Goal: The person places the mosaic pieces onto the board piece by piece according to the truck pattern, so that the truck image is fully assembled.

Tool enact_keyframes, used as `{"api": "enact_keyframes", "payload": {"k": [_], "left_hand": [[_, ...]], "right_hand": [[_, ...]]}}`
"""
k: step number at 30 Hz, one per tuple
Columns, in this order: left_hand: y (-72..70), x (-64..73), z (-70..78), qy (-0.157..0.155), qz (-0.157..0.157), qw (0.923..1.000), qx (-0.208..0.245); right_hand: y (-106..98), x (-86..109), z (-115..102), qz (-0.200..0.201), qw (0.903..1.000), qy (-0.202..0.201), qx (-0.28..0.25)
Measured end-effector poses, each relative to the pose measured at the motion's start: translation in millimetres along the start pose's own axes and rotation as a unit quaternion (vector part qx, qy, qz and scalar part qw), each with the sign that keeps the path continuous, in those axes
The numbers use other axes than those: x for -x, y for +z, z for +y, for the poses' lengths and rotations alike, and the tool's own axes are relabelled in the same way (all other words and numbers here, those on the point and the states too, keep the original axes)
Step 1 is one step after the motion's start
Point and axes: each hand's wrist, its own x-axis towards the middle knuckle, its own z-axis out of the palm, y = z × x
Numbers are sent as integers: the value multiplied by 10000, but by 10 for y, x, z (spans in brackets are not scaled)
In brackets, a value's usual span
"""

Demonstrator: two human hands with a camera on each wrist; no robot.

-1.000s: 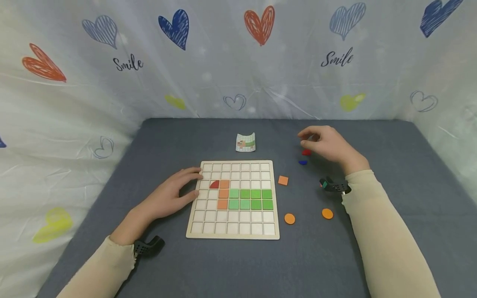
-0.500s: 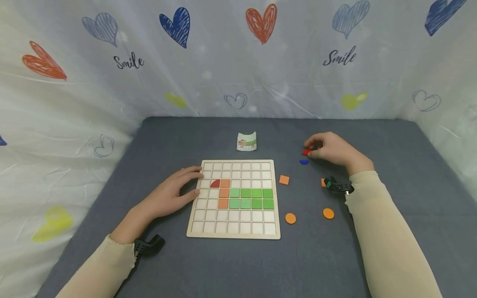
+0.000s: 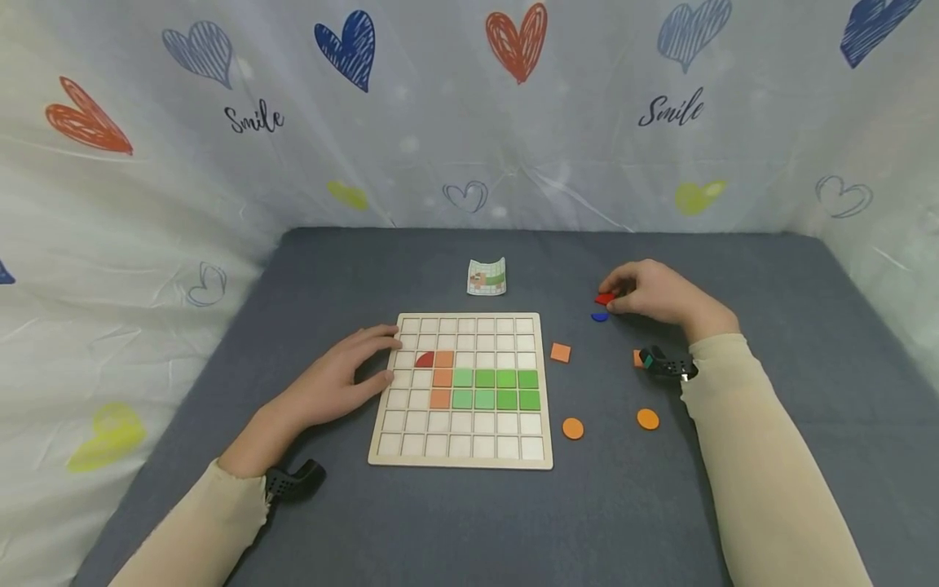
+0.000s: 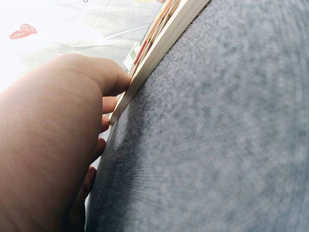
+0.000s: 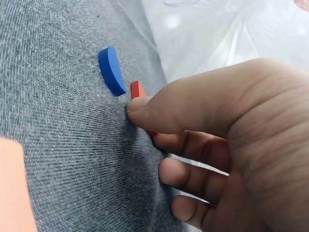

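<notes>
My left hand [image 3: 330, 383] rests with fingers extended at the left edge of a wooden grid board [image 3: 447, 451]. In the left wrist view the thumb [image 4: 116, 79] touches the board's side. A red quarter-round tile [image 3: 425, 359], a column of orange square tiles [image 3: 443, 377] and two rows of green square tiles [image 3: 506, 379] lie in the board's cells. Beyond the board's right side, my right hand [image 3: 656, 297] pinches a small red tile [image 5: 136, 89] between thumb and index finger, low at the cloth. Much of that tile is hidden by the thumb. A blue half-round tile [image 5: 111, 72] lies beside it.
A small curved picture card [image 3: 487, 278] stands behind the board. Right of the board lie an orange square tile [image 3: 561, 352] and an orange disc [image 3: 573, 428]. Another orange disc [image 3: 648, 419] and a partly covered orange square [image 3: 637, 359] lie near the right sleeve.
My right hand has come down and slightly right onto the red tile, and thumb and index finger have closed on it. The left hand stays at the board's edge.
</notes>
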Motion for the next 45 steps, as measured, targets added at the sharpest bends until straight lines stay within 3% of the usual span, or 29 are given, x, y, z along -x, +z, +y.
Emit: {"api": "enact_keyframes", "payload": {"k": [16,25,31,40,45], "left_hand": [[6,-1,-11,70,33,10000,5],[3,9,-6,69,40,10000,31],[-4,1,6,44,20,10000,35],[-8,-2,13,30,35,10000,21],[0,2,-2,50,57,10000,28]], "right_hand": [[17,-20,33,119,9999,-81,-91],[31,-40,-58,326,9992,-198,-125],[40,-33,-255,517,9979,-392,-85],[102,12,-724,1093,9876,-1126,-65],[178,43,-987,1147,9834,-1405,-85]]}}
